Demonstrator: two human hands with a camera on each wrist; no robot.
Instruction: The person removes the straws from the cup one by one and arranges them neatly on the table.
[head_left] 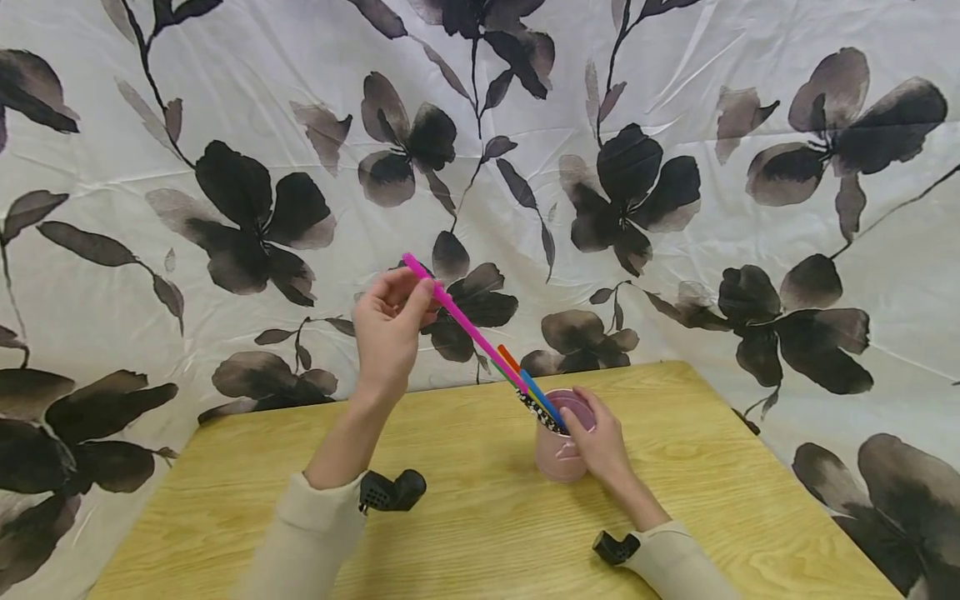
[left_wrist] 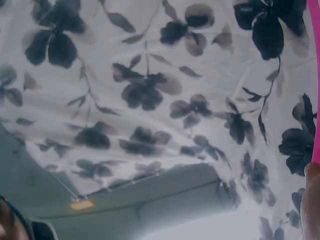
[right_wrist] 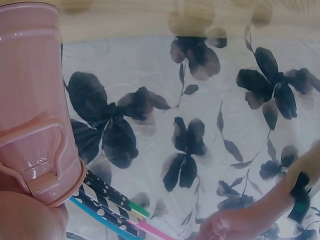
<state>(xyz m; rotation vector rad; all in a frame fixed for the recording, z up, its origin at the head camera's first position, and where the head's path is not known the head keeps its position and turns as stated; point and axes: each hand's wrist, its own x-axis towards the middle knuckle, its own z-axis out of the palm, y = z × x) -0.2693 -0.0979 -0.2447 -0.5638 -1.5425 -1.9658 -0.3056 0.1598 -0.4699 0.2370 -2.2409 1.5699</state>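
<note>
Above and left of the pink cup (head_left: 558, 460), my left hand (head_left: 388, 332) pinches a magenta stick (head_left: 467, 322); my right hand (head_left: 602, 438), fingers curled, grips the cup.

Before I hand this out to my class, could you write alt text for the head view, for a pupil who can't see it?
A person's left grip pinches a bright pink stick slanting down to slim coloured sticks that lean from a pink cup, held by the right grip. A floral backdrop hangs behind the wooden table.
</note>
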